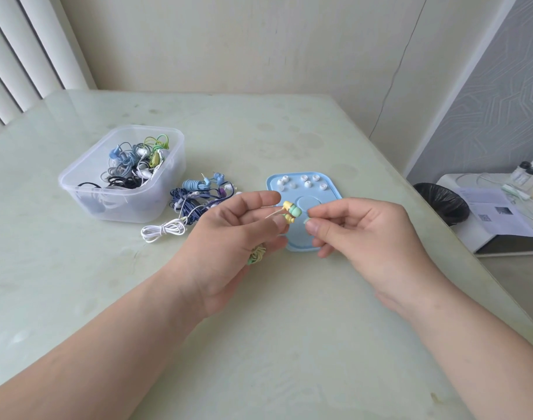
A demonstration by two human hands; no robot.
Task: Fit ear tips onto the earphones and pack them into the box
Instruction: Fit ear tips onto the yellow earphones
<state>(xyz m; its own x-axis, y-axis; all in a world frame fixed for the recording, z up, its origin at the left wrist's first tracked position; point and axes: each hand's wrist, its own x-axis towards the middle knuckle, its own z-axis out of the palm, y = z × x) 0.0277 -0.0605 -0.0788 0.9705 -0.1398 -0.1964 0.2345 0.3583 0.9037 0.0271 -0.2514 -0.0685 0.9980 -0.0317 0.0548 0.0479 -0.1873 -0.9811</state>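
Over the blue lid (331, 197), the left hand (235, 234) is pinching the yellow-green earbuds (291, 211), and the right hand (365, 228) is pinching a small ear tip (308, 221) just beside them. White ear tips (304, 181) are lying along the lid's far edge. Loose earphones (198, 198) and the clear box (132, 204) are sitting left of the lid, and the table (259, 344) is stretching broadly on its near side.

- Likely a plain room in a home.
- Vertical blinds (23, 56) on the left, patterned wallpaper (486, 101) on the right.
- Pale glass-topped table (259, 328); beside it a bin (443, 201) and papers (495, 213).
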